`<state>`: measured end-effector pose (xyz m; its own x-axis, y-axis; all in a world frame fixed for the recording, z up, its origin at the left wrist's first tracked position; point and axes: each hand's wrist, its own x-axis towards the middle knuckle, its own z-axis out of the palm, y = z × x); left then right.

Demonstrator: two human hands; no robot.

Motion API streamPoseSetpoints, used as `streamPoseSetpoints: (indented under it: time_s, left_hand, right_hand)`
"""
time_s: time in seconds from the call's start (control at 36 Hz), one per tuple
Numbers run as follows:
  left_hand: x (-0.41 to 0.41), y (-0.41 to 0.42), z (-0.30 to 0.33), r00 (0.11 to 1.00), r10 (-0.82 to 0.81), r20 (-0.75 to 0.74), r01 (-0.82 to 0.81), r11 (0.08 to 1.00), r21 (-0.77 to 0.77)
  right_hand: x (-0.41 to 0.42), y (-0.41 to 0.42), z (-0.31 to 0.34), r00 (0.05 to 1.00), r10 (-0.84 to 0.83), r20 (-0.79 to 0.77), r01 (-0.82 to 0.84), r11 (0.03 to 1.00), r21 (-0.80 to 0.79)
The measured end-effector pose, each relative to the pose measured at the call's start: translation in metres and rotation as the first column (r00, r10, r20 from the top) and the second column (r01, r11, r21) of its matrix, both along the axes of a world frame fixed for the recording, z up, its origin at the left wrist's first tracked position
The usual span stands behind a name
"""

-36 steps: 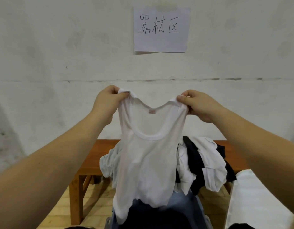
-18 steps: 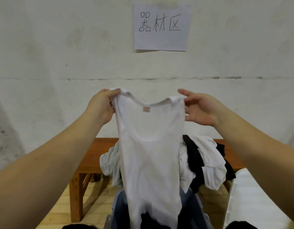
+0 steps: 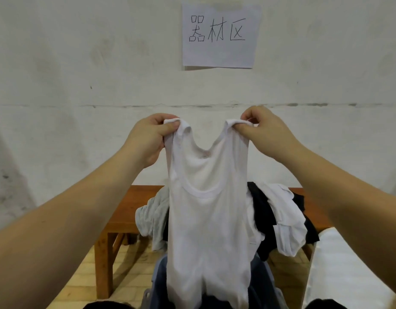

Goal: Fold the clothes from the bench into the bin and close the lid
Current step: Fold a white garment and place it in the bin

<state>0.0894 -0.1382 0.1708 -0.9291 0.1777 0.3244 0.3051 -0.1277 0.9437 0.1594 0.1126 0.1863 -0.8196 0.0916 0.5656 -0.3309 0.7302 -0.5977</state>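
Head view: left hand (image 3: pixel 148 139) and right hand (image 3: pixel 266 132) pinch white tank top (image 3: pixel 208 219).

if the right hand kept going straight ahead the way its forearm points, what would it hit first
Probably the bare wall. The right hand, pinching a strap of the white tank top, points up and away from the person, and nothing shows between it and the wall, though depth is hard to judge.

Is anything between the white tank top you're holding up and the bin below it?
Nothing visible. Left hand and right hand pinch the white sleeveless tank top by its straps; its hem hangs straight over the open grey-blue plastic bin, where dark clothing already lies. No lid covers the opening.
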Motion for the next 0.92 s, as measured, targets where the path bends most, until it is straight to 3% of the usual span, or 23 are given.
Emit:
streamPoseSetpoints:
  time_s: [0.19, 0.39, 0.56, 0.61, 0.67, 0.78, 0.83, 0.92]
  left_hand:
    - [0.023, 0.027, -0.001, 0.983, -0.170, -0.067, 0.164, 0.983, -0.083]
    - [0.031, 0.038, -0.014, 0.985, -0.172, -0.030, 0.159, 0.957, -0.241]
    - [0.024, 0.033, -0.021, 0.985, -0.171, -0.026, 0.165, 0.975, -0.150]
    - [0.023, 0.032, -0.021, 0.981, -0.192, -0.022, 0.188, 0.975, -0.115]
    - [0.020, 0.031, -0.020, 0.982, -0.187, -0.015, 0.185, 0.978, -0.094]
    - [0.016, 0.026, -0.020, 0.987, -0.163, -0.008, 0.162, 0.984, -0.071]
    - [0.016, 0.024, -0.020, 0.988, -0.156, -0.005, 0.155, 0.986, -0.055]
    - [0.017, 0.022, -0.019, 0.988, -0.152, -0.014, 0.151, 0.986, -0.065]
  right_hand:
    - [-0.001, -0.025, 0.008, 0.988, 0.120, 0.101, -0.116, 0.992, -0.043]
    - [-0.010, -0.039, -0.004, 0.937, 0.294, 0.189, -0.236, 0.931, -0.277]
    - [-0.031, -0.023, -0.061, 0.883, 0.425, 0.201, -0.251, 0.788, -0.563]
    - [-0.032, -0.015, -0.100, 0.809, 0.475, 0.347, -0.301, 0.841, -0.449]
    - [-0.029, -0.010, -0.136, 0.675, 0.497, 0.545, -0.403, 0.867, -0.292]
    - [-0.022, -0.012, -0.189, 0.421, 0.518, 0.745, -0.453, 0.831, -0.322]
    - [-0.020, -0.017, -0.208, 0.403, 0.442, 0.801, -0.469, 0.852, -0.234]
    - [-0.019, -0.017, -0.219, 0.517, 0.255, 0.817, -0.469, 0.883, 0.021]
